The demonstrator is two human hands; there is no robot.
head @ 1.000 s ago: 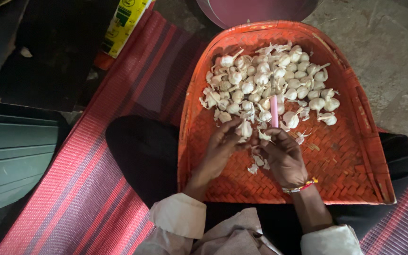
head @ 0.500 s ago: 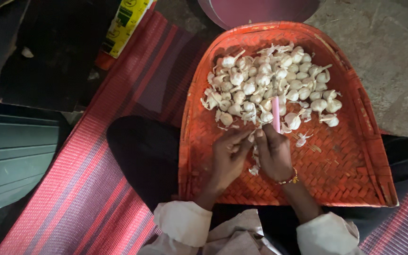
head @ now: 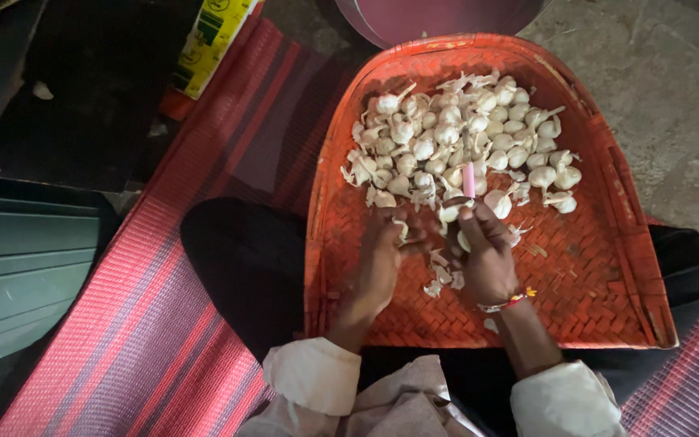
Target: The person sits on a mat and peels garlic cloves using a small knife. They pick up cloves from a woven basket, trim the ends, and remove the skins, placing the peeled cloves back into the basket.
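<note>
Hands over woven orange tray (head: 608,267) resting on lap. Right hand (head: 487,259) clamped on pink-handled tool (head: 468,180) and garlic bulb (head: 451,213); left hand (head: 378,263) curled, fingertips touching garlic skin (head: 402,231). Garlic heap (head: 463,142) just beyond, at tray's far end. Striped mat (head: 147,324) beneath.

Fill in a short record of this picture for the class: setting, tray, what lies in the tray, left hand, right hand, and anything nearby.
Setting: a person sits on a red striped mat with an orange woven tray on the lap.
Tray contents: a heap of garlic bulbs at the far side, loose peelings near the hands.
Left hand: over the tray, fingers at a bit of garlic; grip unclear.
Right hand: holds a small pink-handled tool, pointing up.
Wrist: a beaded bracelet on the right.
Nearby: a yellow packet at the mat's far end.
</note>
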